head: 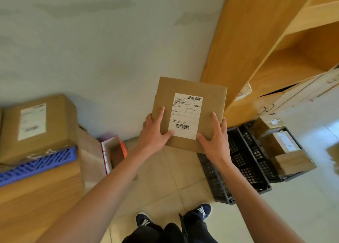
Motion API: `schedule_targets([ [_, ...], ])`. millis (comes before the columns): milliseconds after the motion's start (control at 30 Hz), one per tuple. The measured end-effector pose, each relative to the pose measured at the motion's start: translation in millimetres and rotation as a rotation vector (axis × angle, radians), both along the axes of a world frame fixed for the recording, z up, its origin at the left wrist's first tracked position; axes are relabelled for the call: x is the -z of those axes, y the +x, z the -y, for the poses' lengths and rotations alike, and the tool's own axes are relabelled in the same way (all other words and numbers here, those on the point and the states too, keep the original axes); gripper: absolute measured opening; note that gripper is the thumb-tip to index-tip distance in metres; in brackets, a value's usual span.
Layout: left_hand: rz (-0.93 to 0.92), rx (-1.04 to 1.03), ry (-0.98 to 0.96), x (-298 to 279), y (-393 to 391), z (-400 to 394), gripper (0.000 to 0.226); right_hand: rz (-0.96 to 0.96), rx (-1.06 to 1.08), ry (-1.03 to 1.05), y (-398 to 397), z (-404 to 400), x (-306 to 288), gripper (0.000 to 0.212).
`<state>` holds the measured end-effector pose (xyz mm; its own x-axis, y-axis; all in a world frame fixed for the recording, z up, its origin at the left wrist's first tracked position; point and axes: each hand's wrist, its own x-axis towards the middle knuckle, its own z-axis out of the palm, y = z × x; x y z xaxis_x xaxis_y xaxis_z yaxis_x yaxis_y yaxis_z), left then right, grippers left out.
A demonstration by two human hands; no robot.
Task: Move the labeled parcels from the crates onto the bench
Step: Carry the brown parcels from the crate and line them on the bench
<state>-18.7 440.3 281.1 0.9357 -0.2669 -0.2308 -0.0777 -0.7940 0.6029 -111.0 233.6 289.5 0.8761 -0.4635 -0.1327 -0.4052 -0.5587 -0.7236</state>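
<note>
A flat brown cardboard parcel [194, 88] with a white barcode label hangs in the air in front of me, label up. My left hand [155, 132] grips its near left corner, thumb on the label's edge. My right hand [215, 138] grips the near right corner, thumb on top. Below and to the right, a black crate [244, 162] stands on the floor, and a second black crate [300, 171] beside it holds several brown parcels [293, 162]. At the left, a wooden bench [36, 196] carries a blue crate [36, 166] and a large labeled box [38, 127].
A tall wooden shelf unit [266, 46] rises at the right. An open red and white box [113, 151] and a brown paper bag [89, 156] stand on the floor between bench and wall. My feet [172, 217] are on the pale tiled floor.
</note>
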Motion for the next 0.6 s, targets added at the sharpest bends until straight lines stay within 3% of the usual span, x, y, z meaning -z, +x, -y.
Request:
schedule_targets([
  [300, 0.072, -0.226, 0.051, -15.8, 5.3, -181.6, 0.097, 0.054, -0.248, -0.013, 63.3, -162.1, -4.0, 0.089],
  [600, -0.019, -0.538, 0.054, -15.1, 9.1, -291.7, 0.098, 0.059, -0.612, 0.011, 126.0, -267.2, 6.6, 0.094],
])
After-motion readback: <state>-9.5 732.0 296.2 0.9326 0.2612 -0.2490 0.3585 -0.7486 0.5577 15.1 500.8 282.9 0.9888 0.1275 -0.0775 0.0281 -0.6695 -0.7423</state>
